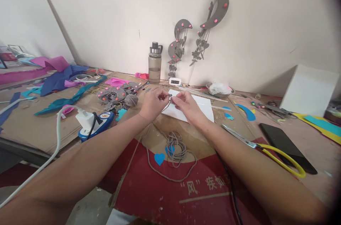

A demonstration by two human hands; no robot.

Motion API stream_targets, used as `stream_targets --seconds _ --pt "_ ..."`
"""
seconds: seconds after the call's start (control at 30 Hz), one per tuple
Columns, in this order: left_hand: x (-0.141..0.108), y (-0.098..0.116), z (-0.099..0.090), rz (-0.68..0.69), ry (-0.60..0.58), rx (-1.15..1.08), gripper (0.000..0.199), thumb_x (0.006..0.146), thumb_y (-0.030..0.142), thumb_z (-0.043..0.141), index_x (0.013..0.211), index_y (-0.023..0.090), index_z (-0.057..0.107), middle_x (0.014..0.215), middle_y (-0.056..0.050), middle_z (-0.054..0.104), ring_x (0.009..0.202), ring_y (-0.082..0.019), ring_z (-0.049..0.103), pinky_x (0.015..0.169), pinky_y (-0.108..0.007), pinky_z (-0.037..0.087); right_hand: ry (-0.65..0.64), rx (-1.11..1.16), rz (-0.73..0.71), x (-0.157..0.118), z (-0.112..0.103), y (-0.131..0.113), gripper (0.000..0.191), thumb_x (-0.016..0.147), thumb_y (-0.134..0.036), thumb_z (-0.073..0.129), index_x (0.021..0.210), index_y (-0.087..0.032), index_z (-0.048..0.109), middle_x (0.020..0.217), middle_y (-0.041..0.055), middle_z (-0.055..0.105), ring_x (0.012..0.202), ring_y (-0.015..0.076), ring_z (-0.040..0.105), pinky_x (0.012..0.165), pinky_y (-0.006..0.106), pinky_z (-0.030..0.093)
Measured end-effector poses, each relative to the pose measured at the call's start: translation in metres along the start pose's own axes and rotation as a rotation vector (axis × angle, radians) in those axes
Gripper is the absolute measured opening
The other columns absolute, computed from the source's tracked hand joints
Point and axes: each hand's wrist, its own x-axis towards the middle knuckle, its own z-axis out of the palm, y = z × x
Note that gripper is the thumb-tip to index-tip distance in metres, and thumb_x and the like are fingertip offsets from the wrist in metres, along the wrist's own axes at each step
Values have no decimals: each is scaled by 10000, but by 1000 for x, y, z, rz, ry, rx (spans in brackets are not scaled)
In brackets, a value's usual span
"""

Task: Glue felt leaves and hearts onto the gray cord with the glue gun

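Above a folded white sheet, my left hand and my right hand meet fingertip to fingertip. Both pinch grey yarn, which forms a small knot or loop between them; its details are too small to make out. The strand seems to run down to a loose coil of grey yarn on the red and brown cardboard. A blue heart cutout lies beside the coil, and another blue piece is partly under it.
Yellow-handled scissors and a black phone lie by my right arm. A blue power strip with a white plug stands left. Behind are a water bottle, felt moons with yarn and hanging moon ornaments.
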Motion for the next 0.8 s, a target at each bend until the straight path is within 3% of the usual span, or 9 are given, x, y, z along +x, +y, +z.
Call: stream_targets --seconds 0.1,0.17,0.3,0.43,0.57,0.8 --pt "-2 3 0 48 -22 10 49 721 134 605 712 158 647 764 -34 659 642 -113 529 622 -245 431 -94 319 101 -8 12 -4 330 720 -396 651 869 -242 399 774 -36 588 715 127 588 736 320 475" --pt "-3 4 1 -1 -36 -10 51 732 148 601 724 161 650 747 -28 658 644 -111 540 632 -242 437 -94 387 121 -9 13 -4 298 717 -352 639 861 -242 403 710 -68 535 585 91 521 648 294 478" --pt "-5 3 7 -226 -94 -188 62 733 209 626 756 153 640 695 -19 642 621 -111 572 580 -225 452 13 194 61 -5 7 2 145 768 -337 548 817 -230 463 686 -65 465 511 71 396 472 221 370" --pt "-4 7 10 -429 -170 -498 153 704 224 666 815 131 616 709 -17 646 593 -113 615 547 -232 504 80 -23 -38 -2 3 6 116 771 -315 553 806 -216 505 717 -35 517 573 95 439 505 238 372" --pt "-2 14 8 -503 -205 -615 180 709 219 681 843 105 645 701 -21 664 574 -103 622 592 -253 546 98 -93 -79 -3 2 4 110 793 -318 539 787 -210 519 702 -23 535 618 115 459 570 260 389" --pt "-2 18 6 -587 -192 -604 176 744 243 673 833 91 666 619 -30 668 538 -111 626 593 -258 557 157 -213 -136 -5 0 2 107 795 -299 549 746 -204 559 712 -16 566 665 128 483 639 278 388"
